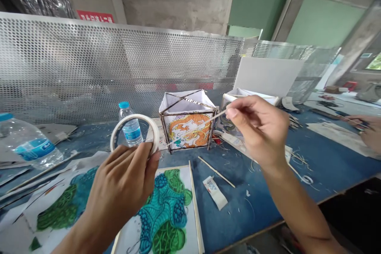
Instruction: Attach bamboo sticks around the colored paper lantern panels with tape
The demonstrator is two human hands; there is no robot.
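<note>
The left hand [125, 178] holds a roll of pale tape [156, 137] above the tabletop [226, 222], with its fingers folded over the lower part of the ring. The right hand [258, 127] pinches the end of a thin pale strip [216, 116] between thumb and forefinger. The strip slants down towards the roll; I cannot tell if it joins it.

I judge the roll to be light and rather stiff, easy to grip by its rim. The strip is probably very light and easily bent, perhaps sticky, so its end is the best place to hold.

Near the far edge of the tabletop stands a box with an orange dragon [187, 121]; it has no cover, dark sticks cross over its top, and inside I see only white lining. To its right is a second box [230, 97], partly hidden by the right hand. Two clear bottles, one behind the roll [132, 131] and one by the left edge [35, 149], have blue caps on; their liquid level is unclear.
</note>
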